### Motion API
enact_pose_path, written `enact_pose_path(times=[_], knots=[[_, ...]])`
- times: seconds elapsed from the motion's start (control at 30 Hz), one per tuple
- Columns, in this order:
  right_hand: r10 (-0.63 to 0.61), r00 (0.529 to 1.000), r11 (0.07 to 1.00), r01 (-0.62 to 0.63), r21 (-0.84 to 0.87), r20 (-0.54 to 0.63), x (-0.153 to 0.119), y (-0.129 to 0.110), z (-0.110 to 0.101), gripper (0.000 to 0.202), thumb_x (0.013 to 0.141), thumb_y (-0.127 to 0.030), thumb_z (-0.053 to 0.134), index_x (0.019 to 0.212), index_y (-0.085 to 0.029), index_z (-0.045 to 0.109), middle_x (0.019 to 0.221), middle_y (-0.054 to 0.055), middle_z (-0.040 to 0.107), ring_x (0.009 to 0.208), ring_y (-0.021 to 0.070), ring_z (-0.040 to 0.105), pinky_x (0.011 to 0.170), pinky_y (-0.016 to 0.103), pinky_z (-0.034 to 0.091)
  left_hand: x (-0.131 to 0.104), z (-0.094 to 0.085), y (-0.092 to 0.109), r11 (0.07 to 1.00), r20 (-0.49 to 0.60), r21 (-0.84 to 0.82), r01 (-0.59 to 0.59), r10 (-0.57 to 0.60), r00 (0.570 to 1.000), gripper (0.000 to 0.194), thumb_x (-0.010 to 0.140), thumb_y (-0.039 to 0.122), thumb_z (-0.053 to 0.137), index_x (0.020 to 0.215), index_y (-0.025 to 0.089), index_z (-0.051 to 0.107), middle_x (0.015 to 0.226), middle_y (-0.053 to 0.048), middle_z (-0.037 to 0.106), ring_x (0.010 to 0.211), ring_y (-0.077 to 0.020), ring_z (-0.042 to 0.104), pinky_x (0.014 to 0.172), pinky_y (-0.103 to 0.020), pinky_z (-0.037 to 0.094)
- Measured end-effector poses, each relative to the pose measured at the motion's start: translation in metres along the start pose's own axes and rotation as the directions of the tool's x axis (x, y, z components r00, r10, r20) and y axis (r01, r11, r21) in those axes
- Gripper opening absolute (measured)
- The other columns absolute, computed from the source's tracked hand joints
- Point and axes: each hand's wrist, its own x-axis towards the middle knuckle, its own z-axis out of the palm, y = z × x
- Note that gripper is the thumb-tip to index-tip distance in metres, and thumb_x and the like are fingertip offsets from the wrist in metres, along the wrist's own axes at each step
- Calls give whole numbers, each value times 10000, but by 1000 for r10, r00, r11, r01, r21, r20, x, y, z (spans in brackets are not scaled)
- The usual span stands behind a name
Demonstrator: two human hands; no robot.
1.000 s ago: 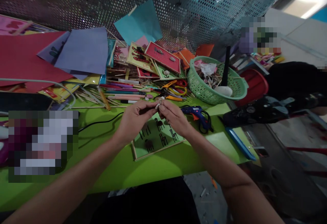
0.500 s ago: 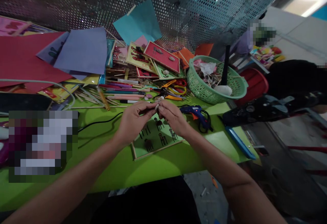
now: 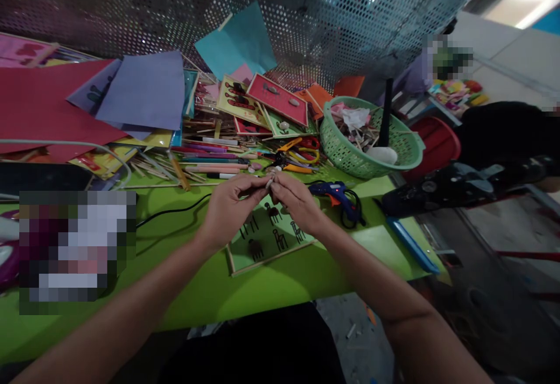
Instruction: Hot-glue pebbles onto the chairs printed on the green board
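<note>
My left hand and my right hand meet over the middle of the table, fingertips pinched together. Between them is a small pale piece, mostly covered by the fingers, too small to name. Directly below lies a green card with a light wooden stick frame and several dark stick-legged figures on it; my hands hide its upper part. A blue glue gun lies just right of my right hand, its small red light lit. Pink and whitish pebble-like pieces sit just beyond my fingers.
A green basket of scraps stands back right, near scissors. Pens, sticks and framed cards are heaped behind. Coloured paper lies at left, above a black cable. A blue case lies along the right edge.
The view has shifted very slightly. Both hands stay pinched together over the card, with hardly any movement of the fingers.
</note>
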Motion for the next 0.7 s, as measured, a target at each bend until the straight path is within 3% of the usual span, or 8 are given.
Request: enact_pose_path(times=[0.17,0.3,0.4,0.7], knots=[[-14,1000,1000,13,25,7,-2,3,-2,397,1046,-479,426,741,-227,463,769,-15,474,719,152,440,675,308,361,1,1,-2,998,14,-60,23,-22,1000,182,876,319,752,1038,267,817,995,-25,801,940,-204,701,911,-356,538],[23,999,998,-24,60,28,-3,0,-3,408,1046,-495,427,747,-223,482,760,-16,471,713,145,448,659,295,365,2,0,-2,990,46,-122,68,-63,997,196,862,332,766,1033,252,818,995,-32,806,919,-209,710,870,-342,547],[63,998,994,-64,84,22,-2,-2,-2,432,1039,-528,432,737,-221,472,742,-22,460,686,136,431,624,284,351,2,-1,-3,997,43,-65,42,-40,998,207,866,337,759,1042,245,816,998,-40,804,931,-219,711,905,-363,548],[-9,1000,999,9,46,4,0,2,0,414,1044,-498,426,733,-226,456,755,-18,473,717,149,439,682,301,351,0,0,-1,1000,15,11,-13,13,1000,181,883,335,738,1030,267,819,970,-30,796,916,-217,699,921,-376,542]])
